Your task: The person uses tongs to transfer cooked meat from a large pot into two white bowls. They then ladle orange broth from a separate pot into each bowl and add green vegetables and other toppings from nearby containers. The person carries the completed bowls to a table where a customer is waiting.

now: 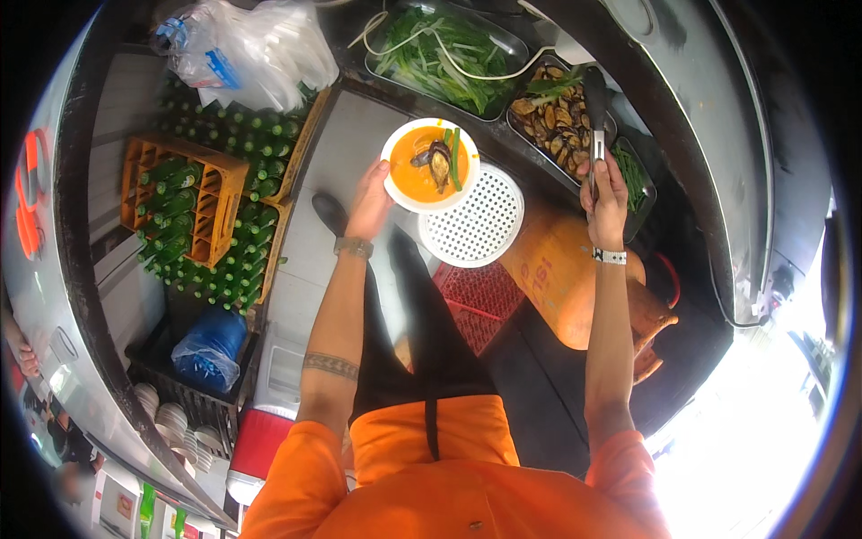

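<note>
My left hand (370, 200) grips the left rim of a white bowl (411, 176) of orange soup, with eggplant pieces and green bean pods on top. The bowl overlaps a round white perforated tray (473, 226) in the view; whether they touch I cannot tell. My right hand (608, 202) is closed around metal tongs (599, 145) with black ends, over a tray of browned eggplant slices (562, 124). A leafy green piece lies near the tongs' far end; whether they pinch it I cannot tell. Beside the eggplant is a tray of green beans (630, 176).
A metal tray of cut leafy greens (448, 57), crossed by a white cable, stands at the top. At left are an orange crate (225, 202), many green bottles (259, 232) and plastic bags (269, 57). An orange gas cylinder (555, 279) lies under my right arm in the view.
</note>
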A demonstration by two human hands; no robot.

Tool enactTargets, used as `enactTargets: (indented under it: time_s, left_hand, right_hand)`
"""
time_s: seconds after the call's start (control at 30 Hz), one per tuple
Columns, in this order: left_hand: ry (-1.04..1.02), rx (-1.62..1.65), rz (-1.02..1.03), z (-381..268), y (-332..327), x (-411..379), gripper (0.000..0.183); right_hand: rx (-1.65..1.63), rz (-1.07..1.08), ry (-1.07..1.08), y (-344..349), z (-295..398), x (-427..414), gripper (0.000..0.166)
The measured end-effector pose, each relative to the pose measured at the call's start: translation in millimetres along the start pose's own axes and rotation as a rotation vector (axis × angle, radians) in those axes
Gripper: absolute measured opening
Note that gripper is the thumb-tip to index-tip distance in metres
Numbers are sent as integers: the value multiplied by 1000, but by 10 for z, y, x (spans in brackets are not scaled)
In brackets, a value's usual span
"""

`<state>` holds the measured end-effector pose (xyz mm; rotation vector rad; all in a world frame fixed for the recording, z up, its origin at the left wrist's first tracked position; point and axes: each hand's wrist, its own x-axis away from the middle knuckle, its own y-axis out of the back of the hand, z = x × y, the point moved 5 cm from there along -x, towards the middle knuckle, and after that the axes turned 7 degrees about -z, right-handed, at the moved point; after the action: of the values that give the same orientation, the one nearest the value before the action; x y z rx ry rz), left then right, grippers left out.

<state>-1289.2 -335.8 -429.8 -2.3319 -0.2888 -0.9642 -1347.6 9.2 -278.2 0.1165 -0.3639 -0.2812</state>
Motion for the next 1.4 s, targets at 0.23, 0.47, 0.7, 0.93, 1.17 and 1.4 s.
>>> enactTargets:
  time_s: [0.23, 0.47, 0.7, 0.93, 1.17, 1.4]
  left_hand:
    - [18, 83, 101, 143, -322, -46, 48]
    - [9, 115, 193, 252, -545, -79, 49]
    - [28, 3, 172, 323, -444, -190, 67]
    - [33, -36, 190, 275, -418, -135, 72]
    - [-18, -109, 173, 229, -241, -112, 72]
    - [-60, -126, 173, -44, -266, 38, 62]
  right_hand:
    - [-85, 67, -37, 196, 139, 576, 41]
    - [-118, 157, -115, 191, 96, 1171, 44]
    - [-1, 242, -176, -23, 189, 1340, 43]
    - [437, 280, -60, -317, 78, 1206, 37]
    - [811, 214, 196, -683, 410, 1078, 40]
    - [984, -110, 383, 95, 318, 628, 46]
